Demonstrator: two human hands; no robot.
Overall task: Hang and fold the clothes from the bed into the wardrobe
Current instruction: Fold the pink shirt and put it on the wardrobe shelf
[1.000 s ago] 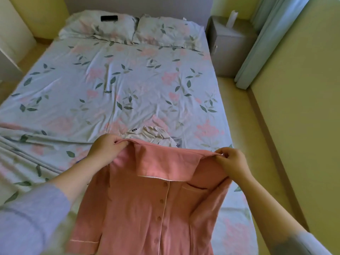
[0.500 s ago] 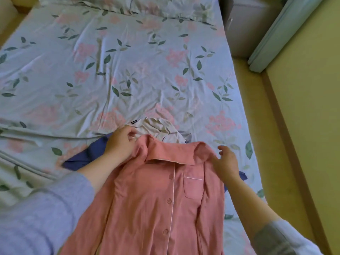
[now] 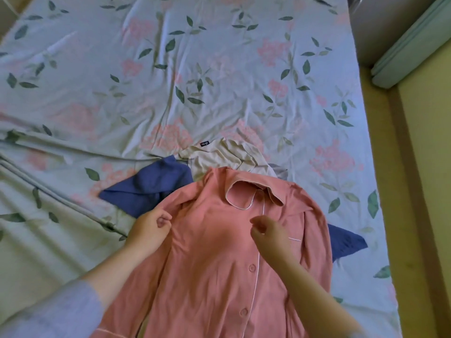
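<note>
Bed (image 3: 219, 81), floral sheet: pink button-up pyjama shirt (image 3: 212, 245) lies front-up at its 6 o'clock edge, overlapping a blue garment (image 3: 148, 189) at 9 o'clock and a cream garment (image 3: 219, 159) at 12. Left hand (image 3: 146, 230) pinches the shirt's shoulder edge. Right hand (image 3: 271, 232) is curled over the placket; cannot tell whether it grasps anything.

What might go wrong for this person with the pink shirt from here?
The pink shirt lies over a blue garment and a cream garment, so folding or lifting it may drag those along or trap them inside. Only the left hand plainly pinches the fabric, at one edge; whether the right hand has a grip is unclear, so the shirt could skew. Its collar sits crooked and may crease that way.
</note>
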